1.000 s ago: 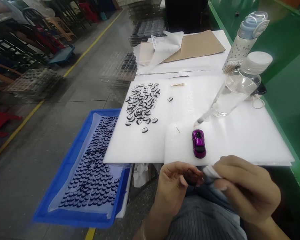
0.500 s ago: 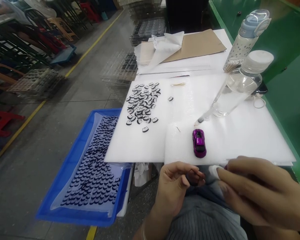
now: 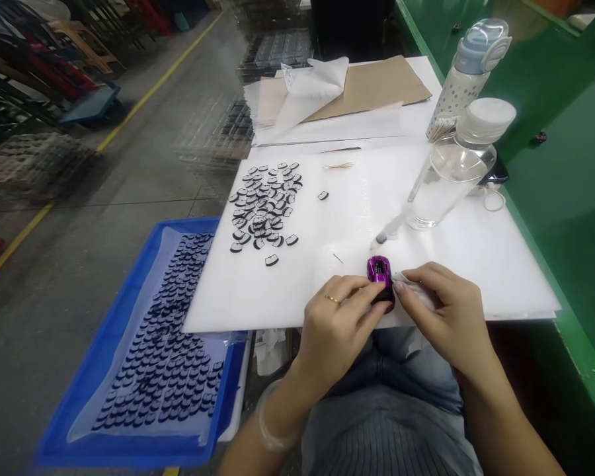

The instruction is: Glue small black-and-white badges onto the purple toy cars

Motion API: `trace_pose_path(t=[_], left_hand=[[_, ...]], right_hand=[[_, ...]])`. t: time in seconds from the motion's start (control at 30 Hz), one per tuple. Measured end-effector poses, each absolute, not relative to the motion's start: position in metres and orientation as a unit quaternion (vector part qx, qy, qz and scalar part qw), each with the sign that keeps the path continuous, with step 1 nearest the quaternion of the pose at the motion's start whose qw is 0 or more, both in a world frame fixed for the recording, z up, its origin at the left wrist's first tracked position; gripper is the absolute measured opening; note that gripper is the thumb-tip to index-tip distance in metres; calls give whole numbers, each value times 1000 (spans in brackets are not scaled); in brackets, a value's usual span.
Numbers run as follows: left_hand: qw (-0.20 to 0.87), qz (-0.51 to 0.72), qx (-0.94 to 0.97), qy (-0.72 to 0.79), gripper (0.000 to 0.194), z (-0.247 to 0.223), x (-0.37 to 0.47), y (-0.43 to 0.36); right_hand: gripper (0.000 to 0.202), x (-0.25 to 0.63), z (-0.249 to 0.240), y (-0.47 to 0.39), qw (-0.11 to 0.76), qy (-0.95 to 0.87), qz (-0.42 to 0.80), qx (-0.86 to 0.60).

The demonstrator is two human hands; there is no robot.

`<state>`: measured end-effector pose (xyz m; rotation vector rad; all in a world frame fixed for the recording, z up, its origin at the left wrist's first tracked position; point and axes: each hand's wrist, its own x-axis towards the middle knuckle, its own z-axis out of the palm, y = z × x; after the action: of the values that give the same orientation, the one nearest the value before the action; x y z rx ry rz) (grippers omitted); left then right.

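Where the white surface (image 3: 302, 284) ends near the person, a small purple toy car (image 3: 379, 270) is held between both hands. The left hand (image 3: 334, 324) is closed on the back end of the car, its fingers (image 3: 364, 297) pinched together on it. The right hand (image 3: 441, 311) is pressed to the car's side with something small and white, perhaps a wipe, though it is too blurred to tell. A heap of small black pieces (image 3: 265, 205) is spread nearby on the surface. A clear bottle (image 3: 451, 168) is seen just behind the car. More black pieces are laid in a blue tray (image 3: 104, 370) lower down.
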<state>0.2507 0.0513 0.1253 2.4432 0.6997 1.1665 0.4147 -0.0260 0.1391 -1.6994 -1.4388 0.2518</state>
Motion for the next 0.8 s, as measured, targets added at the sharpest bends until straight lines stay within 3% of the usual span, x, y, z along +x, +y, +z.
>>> trace_pose_path(t=[0.37, 0.8], left_hand=[[283, 376, 836, 281, 19, 126, 247, 56], [253, 367, 845, 297, 22, 123, 248, 51]], right_hand=[[4, 415, 137, -29, 423, -572, 125, -691], [3, 412, 133, -29, 417, -596, 81, -682]])
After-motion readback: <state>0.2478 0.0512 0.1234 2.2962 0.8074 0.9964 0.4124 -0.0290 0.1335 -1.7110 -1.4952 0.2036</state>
